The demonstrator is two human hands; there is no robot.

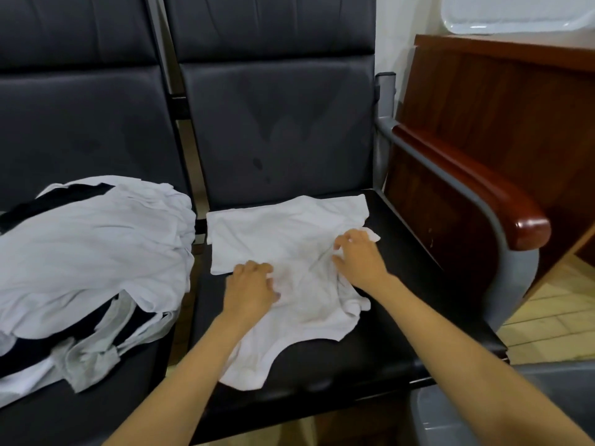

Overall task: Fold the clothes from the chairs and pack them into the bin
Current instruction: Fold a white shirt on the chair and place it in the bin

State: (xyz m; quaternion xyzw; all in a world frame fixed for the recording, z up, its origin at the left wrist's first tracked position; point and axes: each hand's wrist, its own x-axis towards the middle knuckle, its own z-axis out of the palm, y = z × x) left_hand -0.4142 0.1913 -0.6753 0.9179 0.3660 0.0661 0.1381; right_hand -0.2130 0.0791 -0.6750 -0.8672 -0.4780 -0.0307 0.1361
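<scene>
A pile of clothes (87, 252) lies on the left chair seat (80, 410), reaching its right edge. A white shirt (289, 239) is spread across the middle of the right chair seat (402, 317). The left hand (251, 288) grasps a fold near the shirt's centre, and the right hand (357, 257) rests released on it with fingers spread. A grey bin (441, 416) stands below the seat's front right corner.

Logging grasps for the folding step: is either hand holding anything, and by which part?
The left hand touches the white shirt mid-cloth, the right hand near its right edge; whether either pinches it cannot be told.
</scene>
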